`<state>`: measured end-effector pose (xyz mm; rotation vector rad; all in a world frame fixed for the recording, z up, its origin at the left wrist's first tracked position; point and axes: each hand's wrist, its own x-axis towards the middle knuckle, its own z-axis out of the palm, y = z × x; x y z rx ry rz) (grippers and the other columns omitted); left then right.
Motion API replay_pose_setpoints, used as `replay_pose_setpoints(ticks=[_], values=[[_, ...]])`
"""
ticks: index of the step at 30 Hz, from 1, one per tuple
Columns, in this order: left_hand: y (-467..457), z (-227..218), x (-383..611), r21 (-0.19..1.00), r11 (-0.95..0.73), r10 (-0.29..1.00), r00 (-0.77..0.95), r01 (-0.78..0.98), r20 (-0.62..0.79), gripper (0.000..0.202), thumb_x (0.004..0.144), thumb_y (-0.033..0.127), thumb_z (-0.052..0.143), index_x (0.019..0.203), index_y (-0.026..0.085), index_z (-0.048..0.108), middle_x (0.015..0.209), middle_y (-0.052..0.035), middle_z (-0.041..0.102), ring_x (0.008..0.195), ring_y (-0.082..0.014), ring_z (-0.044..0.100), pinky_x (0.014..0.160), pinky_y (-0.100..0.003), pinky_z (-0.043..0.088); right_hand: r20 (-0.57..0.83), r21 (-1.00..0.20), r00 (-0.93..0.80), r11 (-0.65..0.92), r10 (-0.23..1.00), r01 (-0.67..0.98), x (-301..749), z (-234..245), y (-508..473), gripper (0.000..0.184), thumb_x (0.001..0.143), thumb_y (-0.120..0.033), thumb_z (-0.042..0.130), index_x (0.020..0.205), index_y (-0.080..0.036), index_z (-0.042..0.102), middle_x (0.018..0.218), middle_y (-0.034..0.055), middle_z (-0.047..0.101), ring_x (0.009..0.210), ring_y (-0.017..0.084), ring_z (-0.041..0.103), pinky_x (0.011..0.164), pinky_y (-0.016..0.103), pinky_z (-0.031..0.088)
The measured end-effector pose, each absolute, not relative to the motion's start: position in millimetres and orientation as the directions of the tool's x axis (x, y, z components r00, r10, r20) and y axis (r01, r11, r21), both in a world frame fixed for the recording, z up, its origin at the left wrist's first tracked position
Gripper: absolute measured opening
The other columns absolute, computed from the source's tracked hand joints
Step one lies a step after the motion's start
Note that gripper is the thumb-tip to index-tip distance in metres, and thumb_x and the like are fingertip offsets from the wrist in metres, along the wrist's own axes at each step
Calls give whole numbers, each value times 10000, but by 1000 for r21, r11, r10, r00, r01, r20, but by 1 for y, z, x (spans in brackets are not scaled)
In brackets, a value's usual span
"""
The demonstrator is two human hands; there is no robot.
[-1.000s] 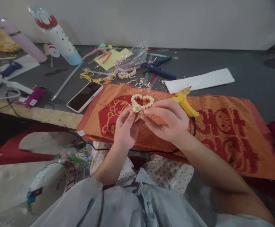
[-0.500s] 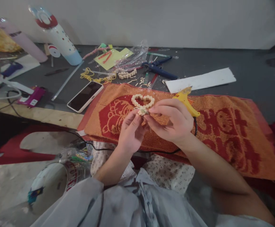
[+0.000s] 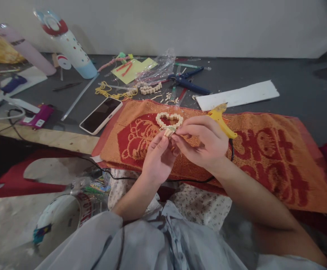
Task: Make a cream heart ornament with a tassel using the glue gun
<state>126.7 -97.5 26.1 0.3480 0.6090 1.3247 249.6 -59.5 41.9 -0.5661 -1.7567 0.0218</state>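
While left hand (image 3: 159,157), right hand (image 3: 202,144) pinch bead heart (image 3: 169,118), glue gun (image 3: 222,122) behind on towel (image 3: 264,157).

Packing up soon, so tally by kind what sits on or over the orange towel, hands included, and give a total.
Beige heart: 1
Hands pinching its lower tip: 2, left hand and right hand
Yellow glue gun: 1
Total: 4
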Motion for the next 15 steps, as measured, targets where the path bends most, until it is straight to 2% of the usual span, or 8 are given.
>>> replay_pose_setpoints(ticks=[4, 10, 15], values=[[-98, 29, 128, 568, 197, 976, 103, -799, -194, 304, 581, 325, 893, 801, 232, 705, 771, 63, 683, 675, -43, 610, 630, -141, 511, 893, -339, -164, 866, 419, 369, 251, 44, -61, 223, 825, -116, 672, 958, -280, 603, 849, 39, 669, 779, 172, 678, 637, 291, 597], [-96, 32, 130, 642, 143, 989, 79, -753, -127, 254, 626, 297, 867, 765, 212, 671, 640, 68, 609, 529, -26, 512, 484, -119, 434, 899, -344, -148, 873, 413, 346, 251, 43, -60, 138, 827, -153, 683, 927, -226, 623, 846, 44, 680, 782, 155, 681, 651, 275, 593], [-96, 31, 130, 689, 93, 992, 8, -718, -125, 303, 592, 321, 883, 759, 210, 656, 707, 57, 646, 541, -35, 538, 478, -132, 452, 878, -398, -119, 846, 463, 356, 251, 43, -60, 72, 829, -209, 692, 875, -225, 639, 827, 20, 712, 767, 155, 695, 685, 293, 590]])
